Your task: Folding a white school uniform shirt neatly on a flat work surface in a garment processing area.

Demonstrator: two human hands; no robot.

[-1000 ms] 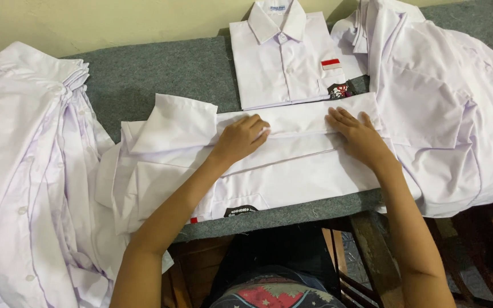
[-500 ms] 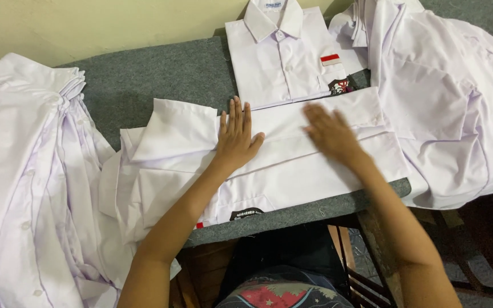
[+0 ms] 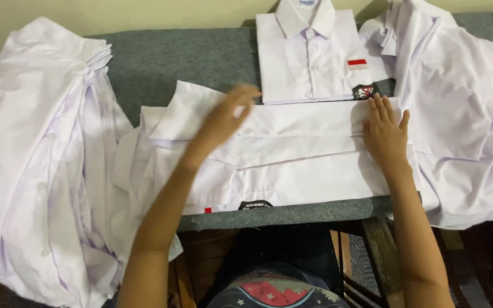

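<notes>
Left hand [image 3: 223,117], open and holding nothing, has lifted from the half-folded white shirt [image 3: 292,162] toward its collar end. Right hand [image 3: 386,134], which has slid rightward, lies flat, fingers spread, on the shirt's right edge. A small red tag [image 3: 207,210] and black curved label [image 3: 255,205] mark its near hem on the grey tabletop [image 3: 161,63]. Beyond, the folded shirt [image 3: 309,57] bears a red-and-white rectangular patch [image 3: 357,64].
</notes>
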